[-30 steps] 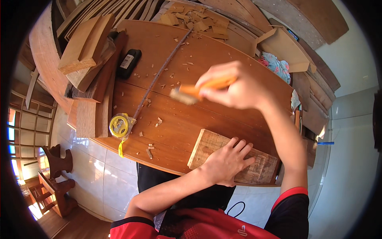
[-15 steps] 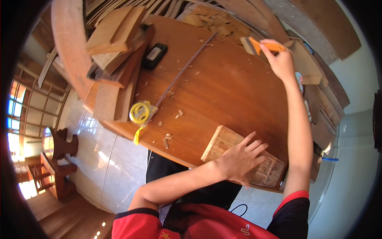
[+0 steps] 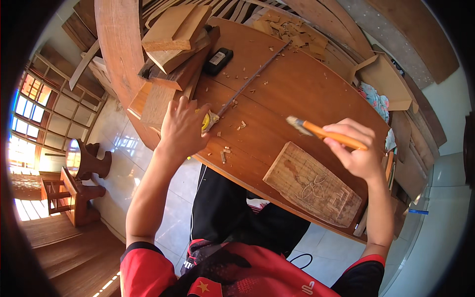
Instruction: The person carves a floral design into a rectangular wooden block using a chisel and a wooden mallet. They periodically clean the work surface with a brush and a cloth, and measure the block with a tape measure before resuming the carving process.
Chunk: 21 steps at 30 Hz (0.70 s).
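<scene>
My left hand (image 3: pixel 182 124) is over a yellow tape measure (image 3: pixel 206 122), fingers spread and thumb apart, covering much of its case. The case lies near the table's left front edge with its blade drawn out across the tabletop. My right hand (image 3: pixel 357 143) grips the orange handle of a flat paintbrush (image 3: pixel 321 132), bristles pointing left, above the table. Below the brush lies a tapered wooden board (image 3: pixel 314 185) with a leaf-like carved outline, near the front edge. No hand touches that board.
Wood blocks (image 3: pixel 175 29) are stacked at the back left, beside a black device (image 3: pixel 217 60). Wood shavings dot the brown table (image 3: pixel 297 94). Larger chips lie at the back (image 3: pixel 297 34), and a cardboard box (image 3: pixel 386 81) and planks stand at the right. A stool (image 3: pixel 86 158) is at the left.
My left hand has left the carved board and moved left to the tape measure. My right hand has brought the paintbrush nearer, from the far right to above the board. The view has shifted.
</scene>
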Motion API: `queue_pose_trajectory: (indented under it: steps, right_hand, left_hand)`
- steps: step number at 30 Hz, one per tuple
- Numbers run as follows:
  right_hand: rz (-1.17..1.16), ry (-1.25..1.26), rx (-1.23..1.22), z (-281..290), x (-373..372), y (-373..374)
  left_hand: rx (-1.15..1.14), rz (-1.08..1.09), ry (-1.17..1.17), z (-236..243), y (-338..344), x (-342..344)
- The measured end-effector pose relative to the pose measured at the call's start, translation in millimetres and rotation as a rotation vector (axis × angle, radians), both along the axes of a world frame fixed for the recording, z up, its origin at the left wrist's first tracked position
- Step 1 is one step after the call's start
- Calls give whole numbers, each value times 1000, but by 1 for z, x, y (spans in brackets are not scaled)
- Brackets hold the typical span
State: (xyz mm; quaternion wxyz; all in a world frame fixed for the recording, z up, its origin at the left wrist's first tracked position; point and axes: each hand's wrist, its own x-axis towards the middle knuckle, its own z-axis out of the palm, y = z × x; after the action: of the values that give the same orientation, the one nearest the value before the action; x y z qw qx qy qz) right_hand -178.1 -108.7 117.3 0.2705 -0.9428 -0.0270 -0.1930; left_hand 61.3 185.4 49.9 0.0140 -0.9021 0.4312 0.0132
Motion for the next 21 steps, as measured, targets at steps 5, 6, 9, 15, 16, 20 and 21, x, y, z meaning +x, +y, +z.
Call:
queue_pose_trajectory:
  steps: [5, 6, 9, 15, 16, 20, 21]
  right_hand:
    - [279, 11, 71, -2, 12, 52]
    - [333, 55, 81, -5, 18, 61]
    - [442, 162, 120, -21, 36, 86]
    - [321, 348, 221, -42, 91, 107]
    - [264, 326, 252, -43, 106, 99]
    - [-60, 276, 215, -71, 187, -7]
    - [-144, 204, 163, -73, 204, -51]
  left_hand:
    - [-245, -85, -20, 3, 2, 7]
    - [-299, -56, 3, 12, 4, 5]
    - [-462, 13, 51, 38, 18, -4]
    - [-718, 98, 353, 80, 81, -14]
    - [-750, 93, 342, 82, 95, -14]
    - [-784, 130, 289, 82, 142, -15]
    - [-834, 125, 287, 76, 147, -15]
